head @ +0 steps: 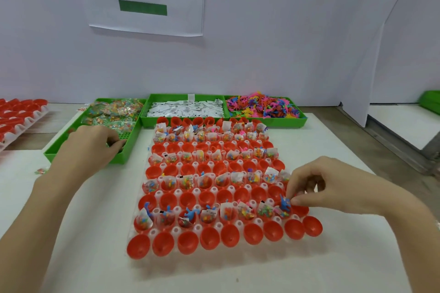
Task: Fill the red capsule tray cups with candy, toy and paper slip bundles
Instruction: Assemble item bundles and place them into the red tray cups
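Left hand [95,143]: reaches into the candy bin [59,152], left of the capsule tray [152,233], fingers curled over the bin floor; whether they hold a packet, I cannot tell.
Capsule tray: alternate rows filled; the near filled row lacks only its rightmost cup.
Right hand [316,185]: pinches a blue toy [285,203] at the tray's right edge, over that row's last filled cup.
Advice: seat the toy upright beside the candy and slip, then release.

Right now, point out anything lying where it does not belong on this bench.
One candy packet lies loose on the white table, left of the green candy bin and outside it. Another stray bit sits behind that bin. Everything else sits in bins or tray cups.
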A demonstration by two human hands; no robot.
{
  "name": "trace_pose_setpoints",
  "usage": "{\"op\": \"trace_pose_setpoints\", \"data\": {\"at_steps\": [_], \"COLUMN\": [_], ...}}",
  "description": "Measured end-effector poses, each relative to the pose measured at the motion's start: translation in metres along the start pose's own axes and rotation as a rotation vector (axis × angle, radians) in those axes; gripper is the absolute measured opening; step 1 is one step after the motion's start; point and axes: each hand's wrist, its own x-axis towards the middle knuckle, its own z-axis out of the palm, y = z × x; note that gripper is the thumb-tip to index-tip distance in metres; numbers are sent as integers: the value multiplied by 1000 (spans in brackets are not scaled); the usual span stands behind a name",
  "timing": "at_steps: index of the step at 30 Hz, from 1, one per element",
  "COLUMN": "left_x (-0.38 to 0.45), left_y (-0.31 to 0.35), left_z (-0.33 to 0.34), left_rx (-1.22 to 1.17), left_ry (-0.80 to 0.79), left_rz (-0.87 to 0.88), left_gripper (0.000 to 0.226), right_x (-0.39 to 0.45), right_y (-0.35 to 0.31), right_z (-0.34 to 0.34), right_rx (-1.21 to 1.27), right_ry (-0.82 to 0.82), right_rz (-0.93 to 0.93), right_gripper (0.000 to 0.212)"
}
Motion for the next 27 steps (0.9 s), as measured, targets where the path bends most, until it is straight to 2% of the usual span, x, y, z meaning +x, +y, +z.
{"op": "trace_pose_setpoints", "data": {"at_steps": [5,8,11,14,15,18,23,27], "left_x": [0,-1,0,1,2,1,0,0], "left_y": [-1,-2,0,1,1,2,3,1], "left_z": [0,0,0,1,1,0,-4,-10], "left_rx": [3,-23,-87,-115,-120,-146,-191,-212], "left_ry": [7,-1,31,52,56,1,-66,-232], "left_rz": [3,-4,-7,-19,-8,14,-24,-9], "left_gripper": [29,28,11,26,25,8,13,14], "right_x": [1,2,4,5,5,6,6,9], "right_y": [1,-1,-1,1,1,1,-1,-5], "right_z": [1,2,7,10,11,12,3,-8], "right_rx": [49,98,101,123,131,141,169,193], "right_ry": [81,17,-18,-14,-17,-25,-18,31], "right_rz": [-37,-61,-61,-51,-49,-53,-57,-80], "right_gripper": [9,5,6,11,13,17,14,8]}}
